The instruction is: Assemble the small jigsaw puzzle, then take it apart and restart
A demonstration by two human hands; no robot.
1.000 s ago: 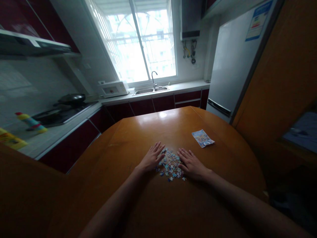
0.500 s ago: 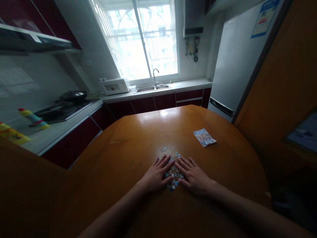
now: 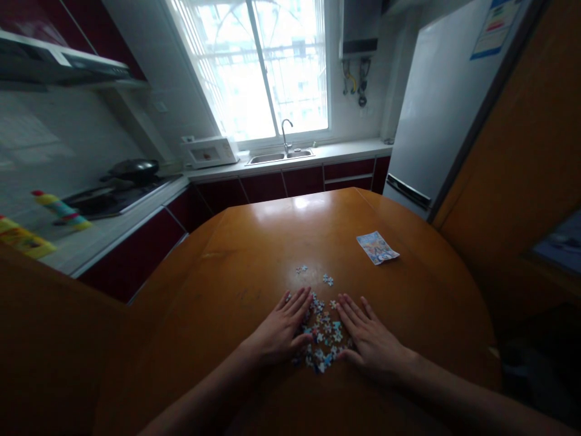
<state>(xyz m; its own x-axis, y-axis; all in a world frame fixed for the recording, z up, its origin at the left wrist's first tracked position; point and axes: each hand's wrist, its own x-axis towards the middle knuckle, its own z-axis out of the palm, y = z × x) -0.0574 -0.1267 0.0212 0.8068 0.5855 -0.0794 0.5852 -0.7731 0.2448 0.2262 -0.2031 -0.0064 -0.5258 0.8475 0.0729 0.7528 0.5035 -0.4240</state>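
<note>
A loose heap of small jigsaw puzzle pieces (image 3: 323,333) lies on the brown wooden table (image 3: 263,242). My left hand (image 3: 284,327) rests flat with fingers extended along the heap's left side, its thumb over some pieces. On the right side my right hand (image 3: 370,333) is also flat and open, fingers stretched forward and thumb touching the heap's edge. A few pieces (image 3: 328,279) lie apart beyond my fingertips, and another small group (image 3: 302,268) sits farther off to the left. Parts of the heap under my left hand are hidden.
A creased picture sheet (image 3: 377,247) lies on the table at the right. Past the table stand a counter with a sink (image 3: 267,158), a microwave (image 3: 211,152), a stove with a wok (image 3: 136,169), and a refrigerator (image 3: 436,103) on the right.
My hands have moved apart and slightly nearer to me, uncovering more of the heap. The pieces between them now lie more spread out. The view has shifted slightly.
</note>
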